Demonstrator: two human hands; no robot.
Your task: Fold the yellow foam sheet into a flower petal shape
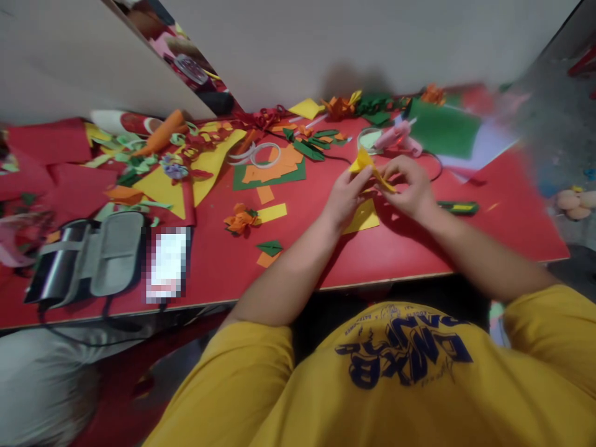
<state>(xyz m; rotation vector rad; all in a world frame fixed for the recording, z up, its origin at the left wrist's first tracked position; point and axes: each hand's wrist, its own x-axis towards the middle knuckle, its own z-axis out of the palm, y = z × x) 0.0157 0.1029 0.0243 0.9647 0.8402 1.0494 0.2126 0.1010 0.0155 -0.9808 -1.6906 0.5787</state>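
Person's wearing a mustard-yellow t-shirt (372,385) with short sleeves that end around the elbow, so both forearms are bare. There's a dark navy print (405,354) across the chest, chunky stylised lettering with smaller text arched over it, upside down from this angle and too blurry to read.

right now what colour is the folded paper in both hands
Yellow folded paper, pinched between left hand and right hand; head view.

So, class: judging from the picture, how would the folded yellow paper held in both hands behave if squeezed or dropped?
The yellow paper piece, pinched between the left hand and right hand, looks thin and creased, so probably floppy, light and easily crushed. It seems flat-sided, so unlikely to roll on the red table.
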